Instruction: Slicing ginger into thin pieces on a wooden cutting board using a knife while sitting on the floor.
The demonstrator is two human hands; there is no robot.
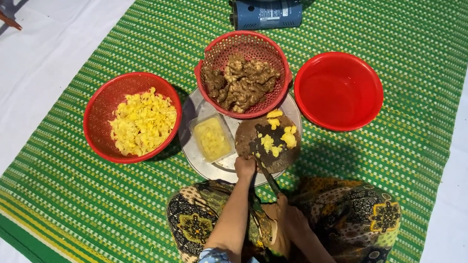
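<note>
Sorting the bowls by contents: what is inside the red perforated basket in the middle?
The red basket holds a heap of brown, knobbly unpeeled root pieces. Whatever lies beneath the heap is covered.

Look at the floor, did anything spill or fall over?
Nothing stands out. The yellow pieces lie on the round board, the cut ones sit in the left red basket, the brown roots fill the middle basket, and the red bowl stands upright on the green mat.
</note>
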